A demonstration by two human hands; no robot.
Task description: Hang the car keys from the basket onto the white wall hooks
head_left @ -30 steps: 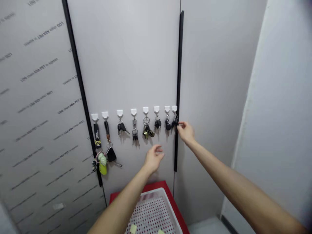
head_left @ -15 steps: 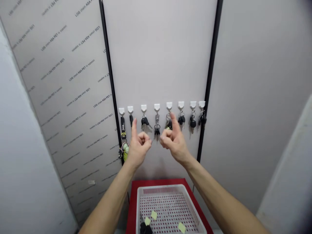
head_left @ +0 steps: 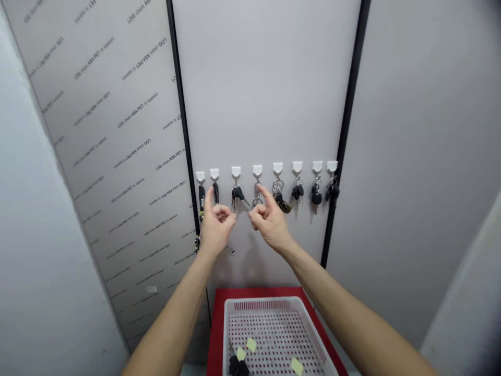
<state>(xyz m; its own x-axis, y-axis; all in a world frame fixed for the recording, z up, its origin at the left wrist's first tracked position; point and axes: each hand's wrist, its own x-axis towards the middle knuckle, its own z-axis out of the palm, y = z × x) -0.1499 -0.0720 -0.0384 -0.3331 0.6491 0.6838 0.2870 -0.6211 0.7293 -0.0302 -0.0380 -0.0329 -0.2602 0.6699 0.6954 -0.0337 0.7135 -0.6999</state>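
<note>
My left hand point(head_left: 216, 230) is raised before the left end of a row of white hooks point(head_left: 257, 171), index finger stretched up, the others curled, nothing held. It partly covers a black strap point(head_left: 216, 193) and a dark lanyard point(head_left: 201, 197). Facing it, my right hand point(head_left: 272, 223) holds nothing either; its index finger points up and left, over a key ring point(head_left: 257, 194) on a middle hook. Key bunches point(head_left: 238, 194) hang between the two hands. To the right of my right hand are more keys point(head_left: 297, 192), a round black fob point(head_left: 316, 197) and the rightmost key bunch point(head_left: 332, 191).
Below the hands, a white perforated basket point(head_left: 261, 301) stands on a red surface point(head_left: 216, 324). Inside are yellow paper squares point(head_left: 251, 344) and black-headed keys point(head_left: 238, 365). Black vertical strips point(head_left: 354, 68) edge the panel; a printed panel point(head_left: 129, 141) adjoins on the left.
My right hand has left the rightmost keys and moved left to face my left hand. Both index fingers are now stretched out. The view has turned, bringing more of the basket into sight.
</note>
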